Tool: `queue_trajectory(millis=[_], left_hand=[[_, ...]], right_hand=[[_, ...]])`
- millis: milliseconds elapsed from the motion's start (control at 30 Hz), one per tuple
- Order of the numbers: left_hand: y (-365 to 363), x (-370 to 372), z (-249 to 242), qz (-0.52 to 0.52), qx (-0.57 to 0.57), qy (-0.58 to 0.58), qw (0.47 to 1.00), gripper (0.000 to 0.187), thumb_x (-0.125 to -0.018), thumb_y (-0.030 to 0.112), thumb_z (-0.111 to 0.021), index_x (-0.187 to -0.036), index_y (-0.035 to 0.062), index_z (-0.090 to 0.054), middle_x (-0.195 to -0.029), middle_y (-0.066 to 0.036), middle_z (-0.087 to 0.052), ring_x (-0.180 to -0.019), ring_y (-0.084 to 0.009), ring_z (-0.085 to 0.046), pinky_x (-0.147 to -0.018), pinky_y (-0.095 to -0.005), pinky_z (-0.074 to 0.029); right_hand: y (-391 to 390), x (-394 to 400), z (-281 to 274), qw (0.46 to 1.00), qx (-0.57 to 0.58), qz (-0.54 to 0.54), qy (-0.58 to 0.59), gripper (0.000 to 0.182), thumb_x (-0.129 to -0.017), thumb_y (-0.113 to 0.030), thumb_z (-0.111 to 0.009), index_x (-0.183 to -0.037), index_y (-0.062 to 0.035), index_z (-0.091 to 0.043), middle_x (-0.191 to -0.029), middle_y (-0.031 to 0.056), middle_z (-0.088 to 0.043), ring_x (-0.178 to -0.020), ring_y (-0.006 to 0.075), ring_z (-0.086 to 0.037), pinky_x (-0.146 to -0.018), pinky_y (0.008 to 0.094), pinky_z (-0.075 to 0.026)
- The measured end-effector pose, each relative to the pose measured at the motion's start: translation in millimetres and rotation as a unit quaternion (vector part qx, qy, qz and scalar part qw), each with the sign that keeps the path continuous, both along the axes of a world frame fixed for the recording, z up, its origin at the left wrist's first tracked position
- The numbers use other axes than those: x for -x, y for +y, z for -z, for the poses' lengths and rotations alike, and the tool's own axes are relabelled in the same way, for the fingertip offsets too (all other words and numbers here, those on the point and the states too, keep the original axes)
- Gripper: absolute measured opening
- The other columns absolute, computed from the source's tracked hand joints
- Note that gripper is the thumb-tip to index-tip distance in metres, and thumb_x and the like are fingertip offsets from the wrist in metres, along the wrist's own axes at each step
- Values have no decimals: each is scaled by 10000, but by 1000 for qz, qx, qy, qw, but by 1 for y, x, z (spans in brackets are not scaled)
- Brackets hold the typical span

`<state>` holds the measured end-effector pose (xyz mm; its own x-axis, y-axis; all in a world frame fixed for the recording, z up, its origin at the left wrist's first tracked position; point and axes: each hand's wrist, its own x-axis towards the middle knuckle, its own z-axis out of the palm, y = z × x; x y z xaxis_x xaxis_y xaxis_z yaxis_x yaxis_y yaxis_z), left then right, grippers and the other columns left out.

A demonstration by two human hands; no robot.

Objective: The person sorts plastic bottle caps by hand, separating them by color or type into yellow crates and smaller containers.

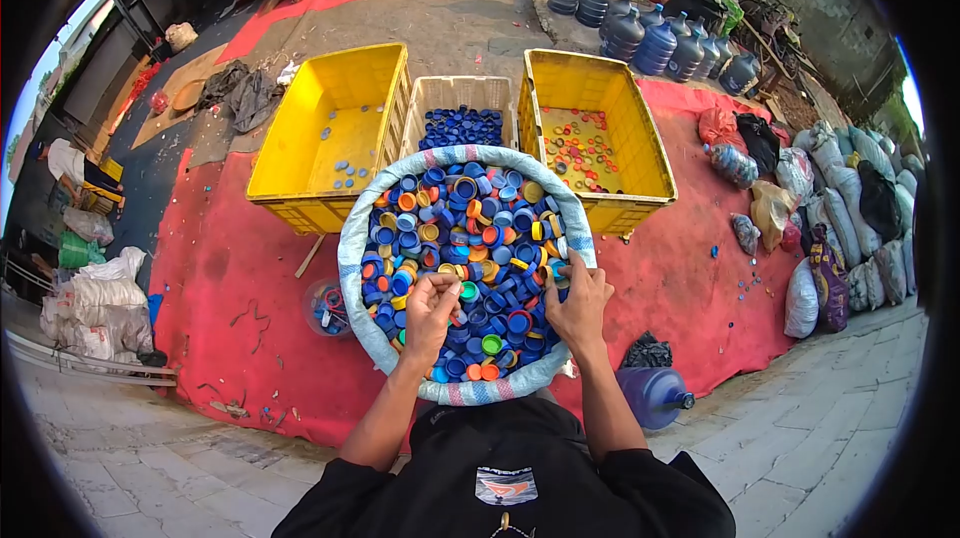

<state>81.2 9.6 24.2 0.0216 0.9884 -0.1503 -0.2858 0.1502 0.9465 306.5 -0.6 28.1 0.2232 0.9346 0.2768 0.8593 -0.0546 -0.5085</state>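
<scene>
A round sack with a rolled, striped rim (359, 228) is full of bottle caps (480, 258), mostly blue, with orange, yellow and green ones among them. Over the caps, left of centre, my left hand (432, 316) has its fingers pinched together; what they hold, if anything, is too small to make out. At the right side of the sack, my right hand (580, 306) reaches down to the caps, fingers bent and partly hidden. A green cap (468, 291) lies just right of my left fingertips.
Beyond the sack stand a yellow crate (330, 88) with pale caps, a white crate (462, 93) with blue caps, and another yellow crate (585, 83) with orange-red caps. Water jugs (655, 48) and filled sacks (840, 218) are at right. A person (75, 166) is at far left.
</scene>
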Motion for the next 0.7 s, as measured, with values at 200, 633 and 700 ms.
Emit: queue_trajectory(millis=[200,633,700], left_hand=[[-8,7,12,9,-32,63,997,163,-920,122,-635,-1026,1,-605,-864,-18,-618,-684,-66,-555,-611,-199,-469],[49,-28,6,97,-314,393,859,387,-773,12,-699,-1149,23,-610,-1014,-83,-687,-937,-263,-576,-852,-379,-473],[56,-39,7,117,-335,403,844,411,-754,24,-704,-1156,40,-623,-1038,-82,-688,-935,-272,-571,-888,-396,-445]], right_hand=[[9,10,13,999,35,30,-18,532,-785,-158,-663,-1278,-19,-517,-836,77,-682,-912,279,-585,-819,488,-336],[-23,3,-9,763,-63,98,636,419,-896,-38,-596,-1283,24,-447,-1011,96,-623,-891,137,-622,-756,283,-522],[-34,-1,-5,677,-82,86,726,388,-889,-18,-564,-1260,24,-459,-1053,122,-621,-911,185,-644,-748,317,-552]])
